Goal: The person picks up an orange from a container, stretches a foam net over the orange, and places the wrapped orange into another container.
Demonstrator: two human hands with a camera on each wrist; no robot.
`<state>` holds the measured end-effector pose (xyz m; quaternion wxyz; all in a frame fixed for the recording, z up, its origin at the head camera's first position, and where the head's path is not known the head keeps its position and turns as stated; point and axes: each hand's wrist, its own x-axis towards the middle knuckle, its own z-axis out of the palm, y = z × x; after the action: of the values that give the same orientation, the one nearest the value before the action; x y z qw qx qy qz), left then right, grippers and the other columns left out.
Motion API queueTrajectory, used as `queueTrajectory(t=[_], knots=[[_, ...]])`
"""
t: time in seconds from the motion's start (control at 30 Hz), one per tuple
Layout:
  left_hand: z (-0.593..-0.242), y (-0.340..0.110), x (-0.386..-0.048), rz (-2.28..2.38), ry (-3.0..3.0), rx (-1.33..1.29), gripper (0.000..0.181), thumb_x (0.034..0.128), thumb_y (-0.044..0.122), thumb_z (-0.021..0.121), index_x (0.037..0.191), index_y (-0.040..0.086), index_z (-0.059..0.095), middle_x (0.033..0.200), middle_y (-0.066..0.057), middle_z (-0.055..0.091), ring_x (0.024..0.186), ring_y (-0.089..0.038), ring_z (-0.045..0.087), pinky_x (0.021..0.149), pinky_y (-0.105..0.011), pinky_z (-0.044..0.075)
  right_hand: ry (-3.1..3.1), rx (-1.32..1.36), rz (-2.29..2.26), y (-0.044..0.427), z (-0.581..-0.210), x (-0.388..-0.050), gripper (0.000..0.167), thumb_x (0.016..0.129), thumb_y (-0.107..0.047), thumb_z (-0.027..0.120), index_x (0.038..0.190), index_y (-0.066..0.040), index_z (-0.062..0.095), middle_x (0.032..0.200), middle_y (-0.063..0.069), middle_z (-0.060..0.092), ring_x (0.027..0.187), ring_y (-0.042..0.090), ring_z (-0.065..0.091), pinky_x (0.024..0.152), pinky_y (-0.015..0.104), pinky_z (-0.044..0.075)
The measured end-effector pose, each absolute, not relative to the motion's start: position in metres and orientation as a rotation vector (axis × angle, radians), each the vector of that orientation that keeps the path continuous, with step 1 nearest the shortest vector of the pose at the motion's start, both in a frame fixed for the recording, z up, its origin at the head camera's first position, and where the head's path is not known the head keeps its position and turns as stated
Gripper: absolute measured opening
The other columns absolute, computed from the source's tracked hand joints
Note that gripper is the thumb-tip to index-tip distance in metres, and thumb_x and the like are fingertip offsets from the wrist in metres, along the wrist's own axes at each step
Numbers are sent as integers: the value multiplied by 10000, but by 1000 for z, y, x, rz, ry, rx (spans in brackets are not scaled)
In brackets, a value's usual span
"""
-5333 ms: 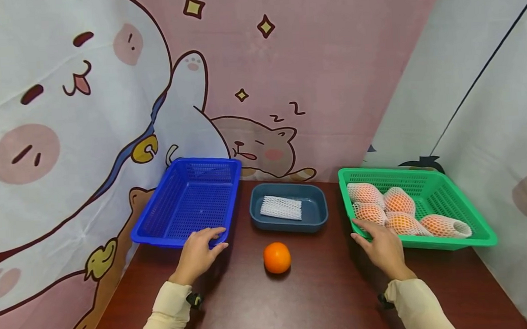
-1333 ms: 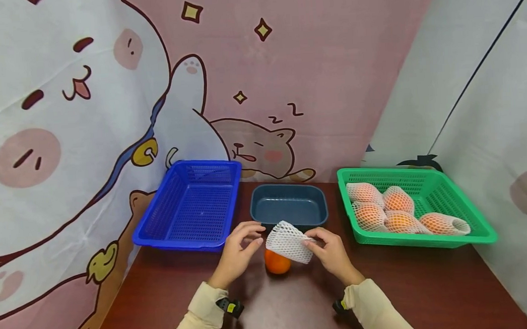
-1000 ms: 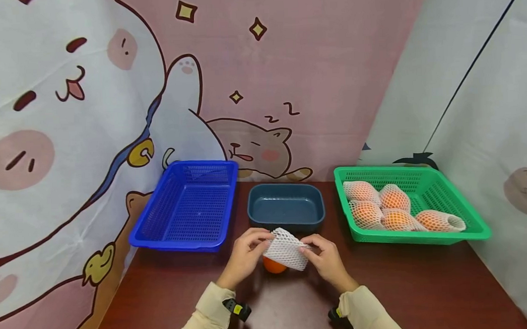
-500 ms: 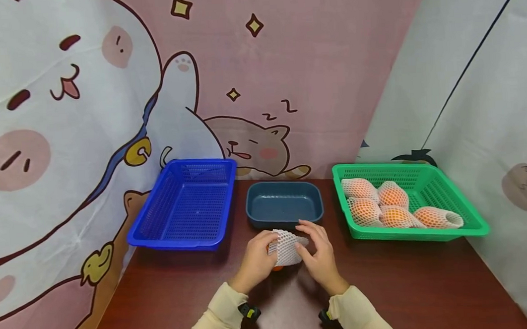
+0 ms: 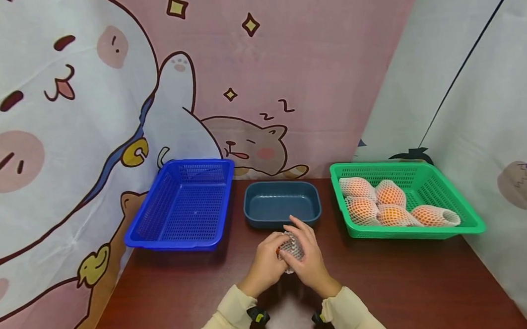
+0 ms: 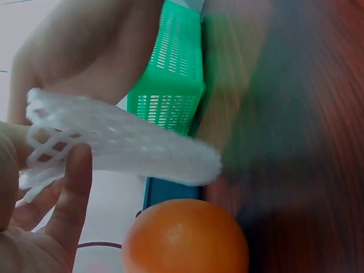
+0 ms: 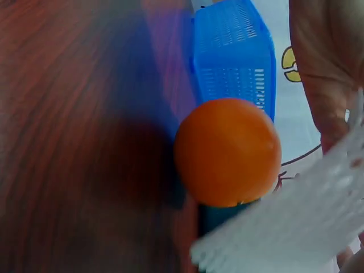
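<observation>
In the head view, a white foam net sleeve is between both hands above the table. My left hand curls round its left side, and my right hand holds its right side, thumb across the front. A small orange patch shows between the hands; most of the fruit is hidden there. In the left wrist view, fingers hold the open end of the sleeve, with a bare orange just below. The right wrist view shows the orange beside the sleeve.
A blue basket stands at the left. A dark teal dish lies just beyond the hands. At the right, a green basket holds several fruits in net sleeves. A printed cloth hangs behind the table.
The net sleeve has gone from the dish to the orange. Both hands have left the baskets and come together round it. The orange, earlier in plain sight, is mostly hidden.
</observation>
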<state>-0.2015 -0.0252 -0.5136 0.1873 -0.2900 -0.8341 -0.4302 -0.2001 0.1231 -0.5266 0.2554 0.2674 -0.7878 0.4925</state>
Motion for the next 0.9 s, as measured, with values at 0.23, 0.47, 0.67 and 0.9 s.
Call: queueTrajectory(t=[0.23, 0.47, 0.67, 0.9], knots=[[-512, -31, -199, -1409, -2358, -818, 523, 691, -9, 841, 1185, 35, 676, 1132, -57, 648, 1022, -188, 608, 861, -329, 502, -2031, 750, 1202, 142, -531, -202, 511, 726, 109, 571, 1196, -75, 645, 1405, 187, 477, 1269, 355, 411, 1016, 235, 341], [-503, -35, -196, -1790, -2295, -926, 633, 682, -119, 791, 1274, 21, 619, 1249, -95, 610, 1179, -280, 533, 940, -403, 464, -1968, 841, 1330, 152, -503, -193, 457, 662, 331, 404, 701, -27, 685, 1117, 301, 630, 1070, 503, 532, 988, 267, 411], [-504, -33, -198, -2053, -2189, -1102, 742, 670, -210, 703, 1366, -53, 501, 1326, -184, 514, 1138, -311, 539, 857, -322, 515, -2150, 819, 1513, 160, -492, -188, 399, 694, 285, 461, 818, -2, 708, 1153, 259, 635, 1045, 354, 617, 766, 221, 483], [-505, -39, -201, -1955, -2238, -1128, 830, 649, -164, 754, 1407, -84, 425, 1331, -257, 464, 1093, -423, 514, 874, -363, 496, -2284, 840, 1621, 168, -488, -187, 467, 751, 192, 642, 1204, 88, 601, 1259, 259, 555, 1079, 401, 554, 757, 457, 537]])
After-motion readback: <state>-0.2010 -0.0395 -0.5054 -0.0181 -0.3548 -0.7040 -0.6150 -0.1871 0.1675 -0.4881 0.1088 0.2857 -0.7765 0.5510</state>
